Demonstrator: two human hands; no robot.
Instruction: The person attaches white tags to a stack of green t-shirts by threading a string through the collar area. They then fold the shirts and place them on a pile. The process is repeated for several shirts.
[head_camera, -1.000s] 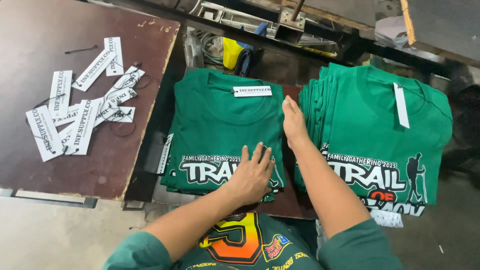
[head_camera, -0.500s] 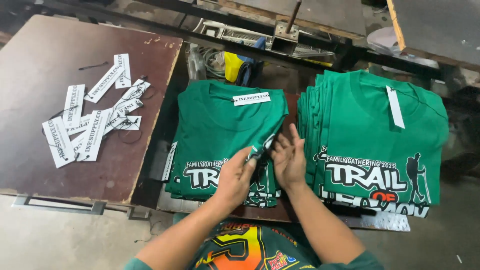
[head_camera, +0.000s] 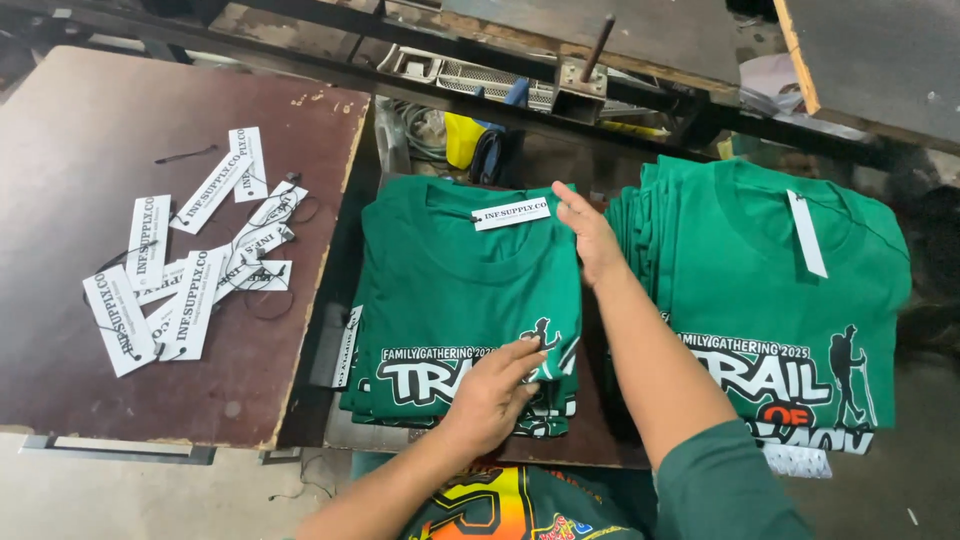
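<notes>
Head cam view looking straight down, and the big change from half a second back: both hands were bunched together at the right edge of the folded green shirt (head_camera: 465, 300), pinching the fabric. Now they've split apart. So the side fold looks done to me, and what's going on at this point is more like flattening and squaring it up.

Left hand (head_camera: 495, 385) is lying on the lower part of the shirt, right on the white print, fingers spread loosely and pressing down. It's not gripping anything, just resting flat with the fingertips at the right edge. Right hand (head_camera: 590, 235) has gone up to the top right corner by the collar, open and fairly straight, edge of the palm against the side of the fold. Nothing held there either.

That shirt sits on top of a small pile in the middle, with a white hang tag (head_camera: 511, 212) at the neck. Just to its right is a taller stack of green shirts (head_camera: 770, 290) with the same print. Over on the left, a brown table (head_camera: 90, 120) has loose white tags (head_camera: 185, 280) scattered on it.
</notes>
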